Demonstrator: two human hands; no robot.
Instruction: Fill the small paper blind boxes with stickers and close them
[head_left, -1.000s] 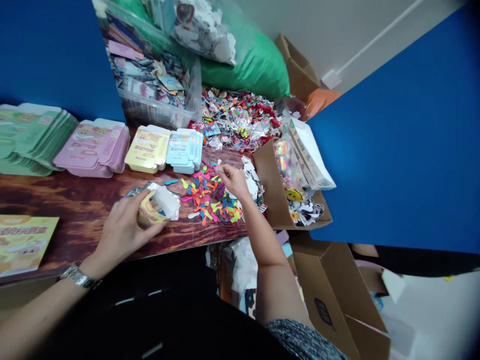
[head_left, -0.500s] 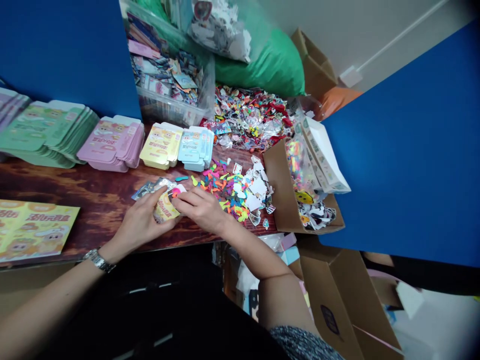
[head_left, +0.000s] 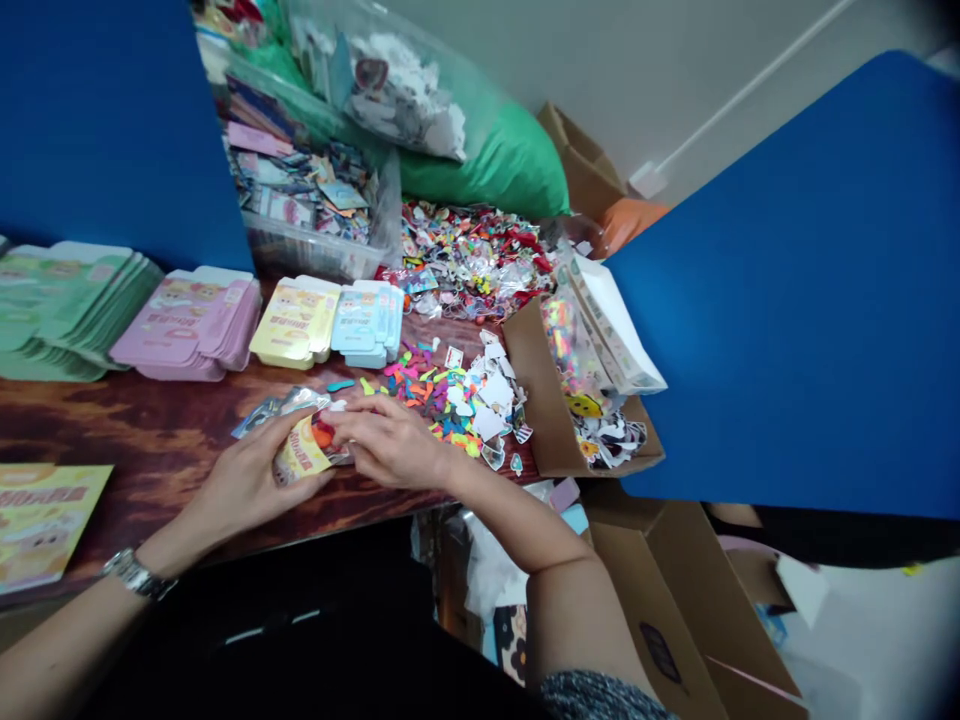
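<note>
In my left hand (head_left: pixel 244 480) is a small yellow printed box (head_left: pixel 303 452), gripped between thumb and fingers, its open end tilted toward the right. My right hand (head_left: pixel 397 447) is at that opening, fingers bent together. Something red-orange shows in the box mouth beside the fingertips; what the fingers pinch is mostly hidden. Just behind the box lie clear shiny packets (head_left: pixel 289 403). To the right of them spreads a pile of bright pieces that look like uninflated balloons (head_left: pixel 427 385), next to loose white-backed paper stickers (head_left: pixel 493 392).
Flat box stacks stand along the back: green (head_left: pixel 67 300), purple (head_left: pixel 184 320), yellow (head_left: pixel 296 318) and blue (head_left: pixel 367 320). Behind are a clear bin (head_left: pixel 322 240) of packets and a trinket heap (head_left: pixel 480 255). A cardboard box (head_left: pixel 551 420) borders the right; a yellow printed sheet (head_left: pixel 49 520) lies left.
The camera view has shifted, so the scene sits lower and further left. My right fingers have moved at the box mouth, and the pink and white piece there is now mostly hidden.
</note>
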